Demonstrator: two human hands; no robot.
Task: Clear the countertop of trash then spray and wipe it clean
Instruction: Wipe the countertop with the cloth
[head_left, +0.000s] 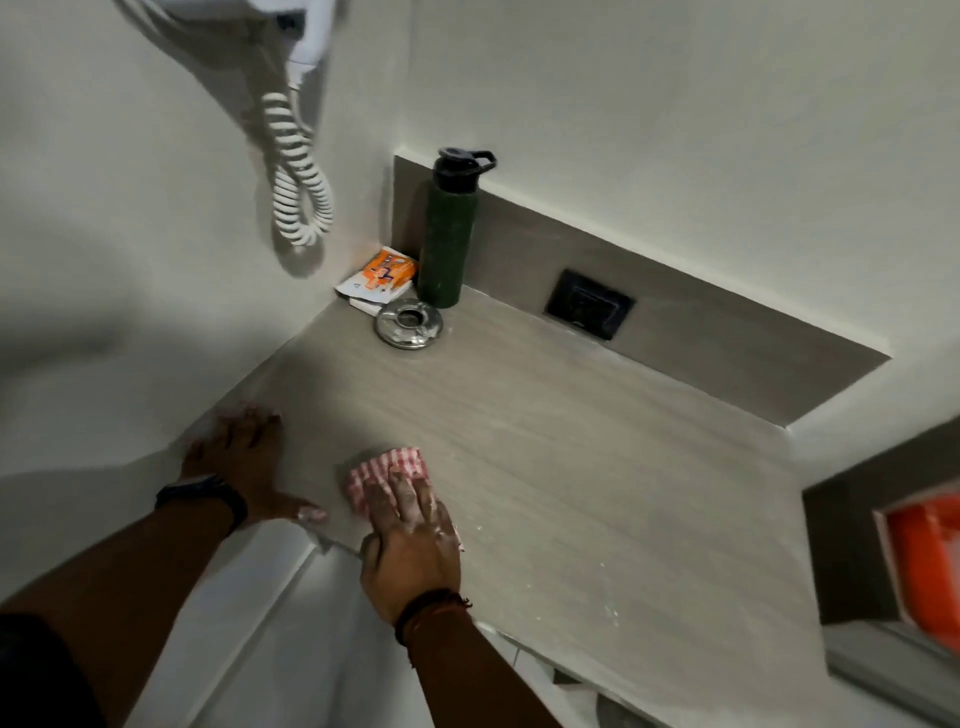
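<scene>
Red-and-white checked cloth (382, 475) lies flat on the grey wood-grain countertop (545, 441) close to its near edge, pinned under the right hand (410, 540), whose fingers are spread flat on top of it rather than curled around it; a dark beaded band circles that wrist. Just to the left, the left hand (244, 462) rests open, palm down, at the counter's left edge where it meets the white wall, with a black wristband (208, 496) behind it. Pale specks dot the surface to the right of the cloth. Farther back, in the far left corner, a shiny round metal lid (409, 323) sits on the counter, an orange and white packet (379, 278) lies behind it against the wall, and a dark green bottle (445, 234) with a black cap stands upright just beside both. A black socket plate (589, 304) is set in the backsplash to the right, and a white coiled cord (298, 176) hangs on the wall above the corner
</scene>
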